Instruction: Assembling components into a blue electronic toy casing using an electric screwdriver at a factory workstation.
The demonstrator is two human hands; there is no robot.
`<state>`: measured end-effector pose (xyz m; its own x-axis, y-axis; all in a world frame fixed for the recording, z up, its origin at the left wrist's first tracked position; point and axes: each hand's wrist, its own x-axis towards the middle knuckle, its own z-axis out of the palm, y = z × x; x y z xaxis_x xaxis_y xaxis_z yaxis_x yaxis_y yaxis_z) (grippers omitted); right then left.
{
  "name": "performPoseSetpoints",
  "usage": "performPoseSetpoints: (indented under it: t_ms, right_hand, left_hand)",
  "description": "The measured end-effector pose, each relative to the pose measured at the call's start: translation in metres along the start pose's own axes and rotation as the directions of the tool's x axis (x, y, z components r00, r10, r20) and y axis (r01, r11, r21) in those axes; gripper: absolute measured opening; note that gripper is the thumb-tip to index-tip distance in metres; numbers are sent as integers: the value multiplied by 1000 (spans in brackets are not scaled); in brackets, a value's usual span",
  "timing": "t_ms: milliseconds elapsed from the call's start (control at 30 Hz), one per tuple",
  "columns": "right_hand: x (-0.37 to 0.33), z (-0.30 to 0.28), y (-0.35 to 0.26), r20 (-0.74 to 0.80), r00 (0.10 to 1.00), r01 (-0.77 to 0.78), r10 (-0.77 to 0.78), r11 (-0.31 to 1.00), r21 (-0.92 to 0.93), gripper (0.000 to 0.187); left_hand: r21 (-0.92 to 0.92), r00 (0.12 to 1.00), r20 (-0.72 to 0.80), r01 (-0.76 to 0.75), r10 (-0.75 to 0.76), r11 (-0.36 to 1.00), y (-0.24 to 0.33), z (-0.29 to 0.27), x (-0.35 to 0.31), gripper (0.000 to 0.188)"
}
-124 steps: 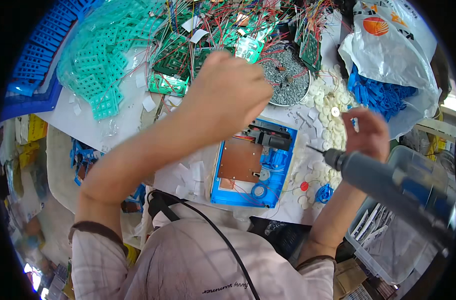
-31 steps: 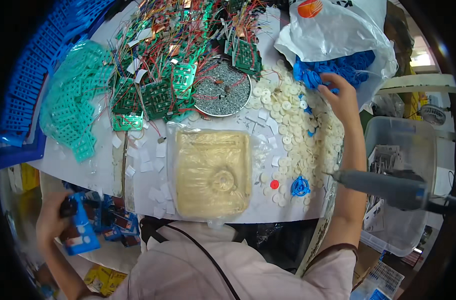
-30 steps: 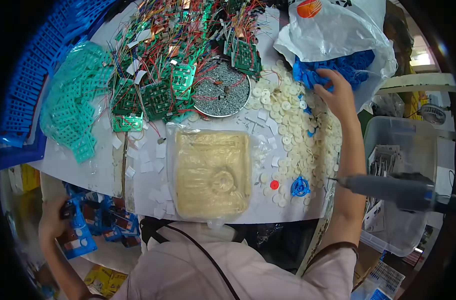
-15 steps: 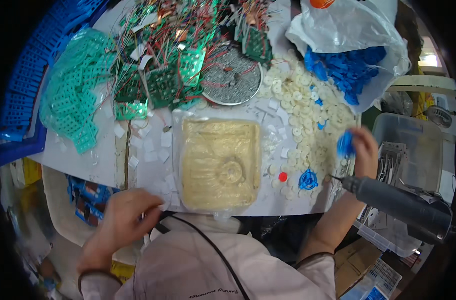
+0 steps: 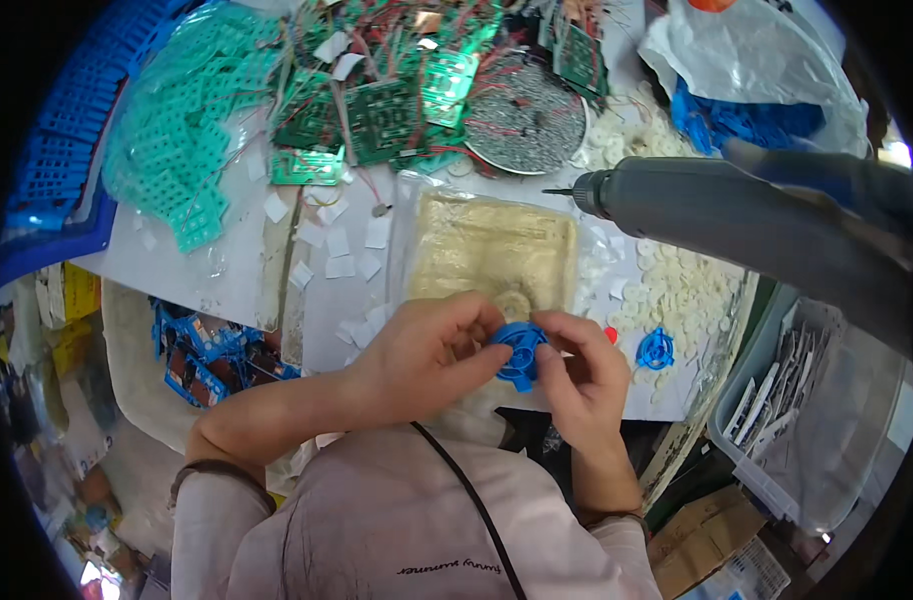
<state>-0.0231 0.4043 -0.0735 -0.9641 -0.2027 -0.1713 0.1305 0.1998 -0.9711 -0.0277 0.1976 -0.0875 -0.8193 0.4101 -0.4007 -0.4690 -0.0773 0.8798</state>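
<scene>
Between my two hands is a round blue plastic part (image 5: 521,350) with an open, ringed middle. My left hand (image 5: 432,350) pinches its left edge with thumb and fingers. On the opposite edge, my right hand (image 5: 585,375) grips it the same way. Both hands are over the near edge of a yellowish block wrapped in clear plastic (image 5: 492,245), which has a round raised boss. A second blue part (image 5: 656,349) of similar shape lies to the right, beside a small red disc (image 5: 611,335). Fingertips behind the held part are partly hidden.
A dark electric screwdriver (image 5: 717,205) hangs over the right side. Cream discs (image 5: 687,290) spread beneath it. Farther back are a round tray of screws (image 5: 527,115), wired circuit boards (image 5: 382,120) and a bag of green plates (image 5: 182,130). A clear bin (image 5: 827,440) stands right.
My right hand has brought the blue part from the right to the middle. My left hand has come in to hold it too. The screwdriver now appears higher up, and the whole view has shifted.
</scene>
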Motion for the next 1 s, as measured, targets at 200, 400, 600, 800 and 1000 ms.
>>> performPoseSetpoints:
  t_ms: [200, 400, 600, 800, 1000]
  right_hand:
    - [21, -16, -4, 215, 927, 371, -306, 827, -421, 35]
    - [33, -12, -21, 272, 904, 422, -329, 783, -457, 42]
    - [28, -19, -26, 359, 902, 410, -241, 741, -531, 43]
    - [6, -14, -11, 142, 986, 158, -91, 794, -588, 34]
    - [27, -17, -12, 376, 815, 574, -441, 525, -629, 18]
  left_hand:
    - [222, 998, 28, -66, 62, 973, 9, -14, 7, 19]
    - [342, 964, 213, -224, 157, 913, 17, -21, 24, 22]
    - [-67, 937, 345, -34, 55, 997, 6, -14, 32, 60]
    - [137, 960, 268, -125, 85, 983, 14, -8, 22, 77]
    - [271, 979, 203, -54, -3, 961, 19, -13, 28, 75]
